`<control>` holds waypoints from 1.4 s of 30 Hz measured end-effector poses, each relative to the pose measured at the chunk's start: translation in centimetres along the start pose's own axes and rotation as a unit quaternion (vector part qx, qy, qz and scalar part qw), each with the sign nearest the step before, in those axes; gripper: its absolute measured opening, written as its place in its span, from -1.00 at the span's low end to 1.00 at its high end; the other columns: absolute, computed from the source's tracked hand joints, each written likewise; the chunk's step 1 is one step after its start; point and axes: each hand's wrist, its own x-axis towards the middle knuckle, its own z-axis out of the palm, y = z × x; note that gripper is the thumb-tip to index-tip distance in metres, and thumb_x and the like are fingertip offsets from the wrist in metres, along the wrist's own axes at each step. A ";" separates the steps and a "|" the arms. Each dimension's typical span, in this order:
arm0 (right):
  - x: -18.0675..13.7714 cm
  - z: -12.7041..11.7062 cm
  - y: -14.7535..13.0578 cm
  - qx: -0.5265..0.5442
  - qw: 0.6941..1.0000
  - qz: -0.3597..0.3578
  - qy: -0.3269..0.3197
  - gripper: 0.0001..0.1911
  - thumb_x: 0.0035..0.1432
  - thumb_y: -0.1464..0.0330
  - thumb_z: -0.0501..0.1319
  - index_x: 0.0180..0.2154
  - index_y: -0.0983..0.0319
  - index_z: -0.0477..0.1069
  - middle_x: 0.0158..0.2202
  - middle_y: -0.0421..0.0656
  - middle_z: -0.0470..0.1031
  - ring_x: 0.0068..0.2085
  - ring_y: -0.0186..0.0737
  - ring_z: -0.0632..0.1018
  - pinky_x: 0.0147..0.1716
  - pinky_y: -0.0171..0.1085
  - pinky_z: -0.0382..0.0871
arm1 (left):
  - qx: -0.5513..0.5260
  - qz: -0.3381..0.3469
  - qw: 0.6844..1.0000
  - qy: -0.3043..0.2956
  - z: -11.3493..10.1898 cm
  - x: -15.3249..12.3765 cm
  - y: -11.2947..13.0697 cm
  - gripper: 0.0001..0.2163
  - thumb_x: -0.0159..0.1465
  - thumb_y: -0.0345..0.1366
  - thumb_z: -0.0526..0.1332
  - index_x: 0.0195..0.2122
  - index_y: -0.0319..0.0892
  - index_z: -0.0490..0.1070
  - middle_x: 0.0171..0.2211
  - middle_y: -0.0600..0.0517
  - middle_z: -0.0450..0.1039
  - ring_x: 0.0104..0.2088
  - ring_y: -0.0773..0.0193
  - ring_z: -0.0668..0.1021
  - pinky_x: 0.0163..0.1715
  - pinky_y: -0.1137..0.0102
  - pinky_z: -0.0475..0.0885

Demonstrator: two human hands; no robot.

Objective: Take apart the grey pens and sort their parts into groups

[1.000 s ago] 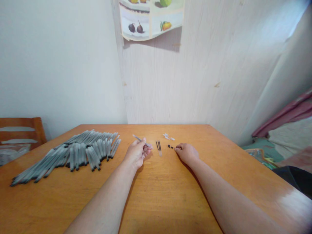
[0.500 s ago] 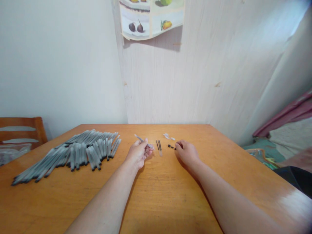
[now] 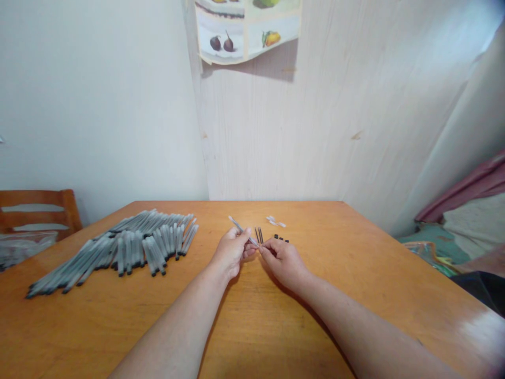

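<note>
My left hand [image 3: 234, 252] pinches a slim translucent pen [image 3: 237, 225], tilted with its far end up and to the left. At the pen's near end, the closed fingertips of my right hand [image 3: 282, 257] meet it; exactly which part they grip is hidden. Just beyond both hands lie dark pen refills [image 3: 259, 234], their near ends covered by my fingers. A short row of small black plugs [image 3: 281, 238] sits past my right knuckles. Farther back are several small whitish caps [image 3: 275, 221].
A big pile of translucent pens with black ends [image 3: 130, 247] spreads over the left of the wooden table [image 3: 252, 326]. A wooden chair [image 3: 35, 213] and a plastic bag [image 3: 27, 247] are beyond the left edge. Cloth and a dark object [image 3: 479, 289] lie off to the right.
My right hand has moved left from the black plugs to the pen's near end, uncovering the plugs. My left hand keeps the pen, now slightly farther right and tilted more steeply.
</note>
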 end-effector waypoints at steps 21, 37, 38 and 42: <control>-0.4 -1.6 0.4 -0.099 0.995 0.022 -0.005 -0.69 0.28 0.24 0.05 -0.42 0.20 0.43 -0.46 -0.17 0.48 -0.43 -0.31 0.41 -0.44 -0.34 0.08 | -0.036 0.120 0.974 0.189 -6.2 3.2 4.0 -0.78 0.21 -0.18 0.28 -0.39 -0.19 0.29 -0.50 0.08 0.50 -0.56 0.43 0.54 -0.56 0.56 0.36; 1.0 -0.1 1.2 -0.280 0.948 0.149 -0.037 -0.65 0.32 0.20 -0.03 -0.28 0.20 0.45 -0.29 -0.01 0.58 -0.29 -0.13 0.56 -0.40 -0.29 0.17 | 0.169 0.100 0.963 0.185 -7.2 3.8 2.3 -0.78 0.13 -0.19 0.28 -0.54 -0.19 0.35 -0.66 0.07 0.37 -0.68 0.40 0.34 -0.65 0.52 0.19; 1.0 -0.1 1.2 -0.283 0.947 0.148 -0.040 -0.65 0.32 0.20 -0.04 -0.27 0.21 0.45 -0.28 -0.01 0.58 -0.29 -0.12 0.56 -0.39 -0.28 0.18 | 0.184 0.100 0.959 0.192 -7.3 3.9 2.2 -0.78 0.14 -0.20 0.28 -0.55 -0.19 0.35 -0.66 0.06 0.37 -0.68 0.39 0.35 -0.64 0.51 0.19; 1.0 0.1 1.2 -0.291 0.945 0.141 -0.046 -0.65 0.32 0.22 -0.05 -0.28 0.22 0.44 -0.28 0.00 0.58 -0.26 -0.10 0.57 -0.38 -0.27 0.20 | 0.247 0.128 0.938 0.208 -8.0 4.6 1.6 -0.78 0.13 -0.18 0.28 -0.57 -0.18 0.39 -0.67 0.06 0.36 -0.65 0.33 0.36 -0.61 0.47 0.18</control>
